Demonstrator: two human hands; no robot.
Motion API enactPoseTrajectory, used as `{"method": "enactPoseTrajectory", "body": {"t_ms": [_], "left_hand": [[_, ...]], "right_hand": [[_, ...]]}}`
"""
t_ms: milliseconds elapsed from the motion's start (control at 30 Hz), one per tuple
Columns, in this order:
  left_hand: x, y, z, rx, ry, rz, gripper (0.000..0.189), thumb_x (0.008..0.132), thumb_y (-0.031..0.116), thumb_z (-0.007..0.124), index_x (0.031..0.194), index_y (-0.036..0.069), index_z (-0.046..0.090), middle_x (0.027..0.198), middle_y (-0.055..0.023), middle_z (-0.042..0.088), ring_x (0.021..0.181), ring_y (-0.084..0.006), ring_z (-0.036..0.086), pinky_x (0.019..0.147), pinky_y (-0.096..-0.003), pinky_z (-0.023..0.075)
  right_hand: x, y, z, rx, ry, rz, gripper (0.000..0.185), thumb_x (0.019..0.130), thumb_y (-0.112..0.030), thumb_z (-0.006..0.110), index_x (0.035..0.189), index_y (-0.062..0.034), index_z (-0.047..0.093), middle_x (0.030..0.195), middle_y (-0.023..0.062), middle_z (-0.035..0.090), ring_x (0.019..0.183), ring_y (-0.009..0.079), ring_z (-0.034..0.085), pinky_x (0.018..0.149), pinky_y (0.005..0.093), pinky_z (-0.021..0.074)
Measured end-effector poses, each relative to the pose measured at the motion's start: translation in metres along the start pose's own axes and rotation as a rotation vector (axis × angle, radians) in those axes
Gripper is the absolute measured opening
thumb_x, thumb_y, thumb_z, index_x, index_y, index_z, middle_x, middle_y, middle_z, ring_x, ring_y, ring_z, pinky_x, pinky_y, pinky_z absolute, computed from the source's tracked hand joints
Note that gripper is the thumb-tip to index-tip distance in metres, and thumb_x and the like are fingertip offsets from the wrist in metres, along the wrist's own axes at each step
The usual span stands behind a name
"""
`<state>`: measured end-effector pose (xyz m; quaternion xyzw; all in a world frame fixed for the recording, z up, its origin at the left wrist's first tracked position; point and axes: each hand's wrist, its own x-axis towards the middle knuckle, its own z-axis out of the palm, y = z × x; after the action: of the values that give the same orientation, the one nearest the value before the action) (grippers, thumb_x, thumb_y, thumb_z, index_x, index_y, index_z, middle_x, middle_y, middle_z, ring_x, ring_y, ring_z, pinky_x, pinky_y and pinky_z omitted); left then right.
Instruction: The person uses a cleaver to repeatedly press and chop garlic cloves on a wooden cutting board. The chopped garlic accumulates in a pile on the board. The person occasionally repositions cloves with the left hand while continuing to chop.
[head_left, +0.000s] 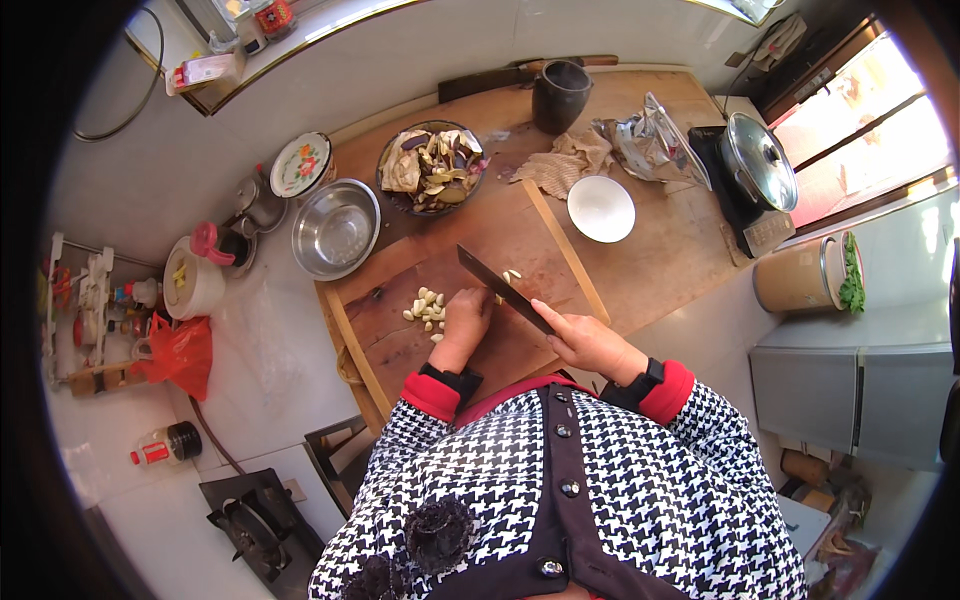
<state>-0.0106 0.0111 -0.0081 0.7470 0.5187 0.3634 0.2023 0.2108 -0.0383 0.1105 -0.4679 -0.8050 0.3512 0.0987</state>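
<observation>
My right hand grips the handle of a dark-bladed kitchen cleaver. Its blade slants up and left across a wooden cutting board. Close to the left side of the blade, my left hand rests on the board with curled fingers; what lies under the fingertips is hidden. A small pile of peeled garlic cloves sits just left of that hand. On the far side of the blade lie a few pale garlic pieces, and a bit of garlic shows between my left fingers and the cleaver.
Behind the board stand a steel basin, a bowl of cut eggplant, a dark crock and a white bowl. A lidded pot is on an induction cooker at right. A red plastic bag hangs at left.
</observation>
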Motion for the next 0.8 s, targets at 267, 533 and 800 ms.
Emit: {"method": "enactPoseTrajectory", "body": {"t_ms": [267,533,800], "left_hand": [[0.000,-0.002,0.001,0.039,-0.011,0.011,0.003,0.076,0.006,0.061,0.078,0.007,0.062,0.074,-0.0125,0.061,0.071,-0.0335,0.058,0.062,-0.0437,0.0468],[-0.002,-0.003,0.003,-0.021,0.030,0.008,0.002,0.076,0.007,0.063,0.078,0.006,0.062,0.073,-0.0127,0.061,0.071,-0.0338,0.058,0.063,-0.0433,0.0467],[-0.003,-0.005,0.004,-0.003,0.020,0.013,0.003,0.075,0.006,0.063,0.076,0.005,0.061,0.071,-0.0135,0.059,0.070,-0.0339,0.057,0.062,-0.0438,0.0464]], "right_hand": [[0.007,0.008,0.015,0.061,0.112,-0.005,0.065,0.084,-0.011,0.054,0.143,-0.0069,0.027,0.079,0.0243,0.060,0.071,0.0407,0.060,0.065,0.0488,0.0473],[-0.002,0.001,0.000,0.074,0.017,0.006,0.064,0.085,-0.009,0.052,0.143,-0.0049,0.026,0.089,0.0247,0.061,0.080,0.0415,0.060,0.071,0.0464,0.0465],[0.000,0.005,-0.003,0.052,-0.027,0.022,0.068,0.084,-0.012,0.055,0.144,-0.0078,0.023,0.078,0.0264,0.060,0.071,0.0427,0.060,0.065,0.0491,0.0463]]}}
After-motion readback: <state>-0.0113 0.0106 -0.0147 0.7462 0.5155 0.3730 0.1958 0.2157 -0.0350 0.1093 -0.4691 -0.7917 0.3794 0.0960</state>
